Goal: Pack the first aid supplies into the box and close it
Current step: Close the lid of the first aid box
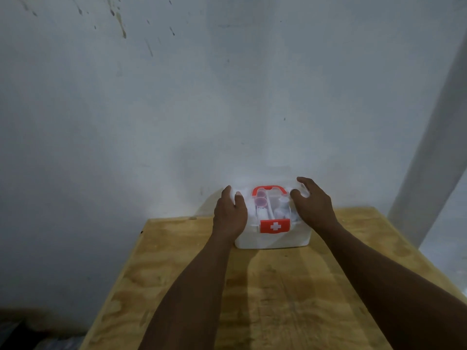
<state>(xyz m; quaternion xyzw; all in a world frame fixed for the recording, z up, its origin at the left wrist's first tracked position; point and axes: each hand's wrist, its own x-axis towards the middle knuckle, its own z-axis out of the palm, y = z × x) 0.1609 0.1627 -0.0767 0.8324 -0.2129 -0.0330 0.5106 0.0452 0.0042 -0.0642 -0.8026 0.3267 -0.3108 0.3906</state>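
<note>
In the head view, a white first aid box [273,238] sits at the far edge of a plywood table [278,299], a little toward one o'clock from the middle of the picture, close against the wall. Its clear lid [270,205] lies down over the body, and through it show blurred supplies: a pinkish round cup [261,201] at about eleven o'clock inside the box, and pale bottle-like shapes [283,208] toward two o'clock. What they are exactly is too washed out to tell. A red handle [269,190] arches across the far side of the lid at twelve o'clock, and a red latch [275,226] with a white cross sits on the near side at six o'clock, facing the person.

The left hand [230,213] rests flat on the lid's nine o'clock end, fingers spread loosely and not clamped. The right hand [313,203] curves over the three o'clock end, fingers apart and bent; whether they grip the lid's edge cannot be told.

The table is bare light plywood with dark grain patches. Behind it stands a pale grey-blue wall [227,97] with dark drips at eleven o'clock, and a pale post [434,160] leans along the three o'clock side.

The box's long axis runs from nine to three o'clock.
</note>
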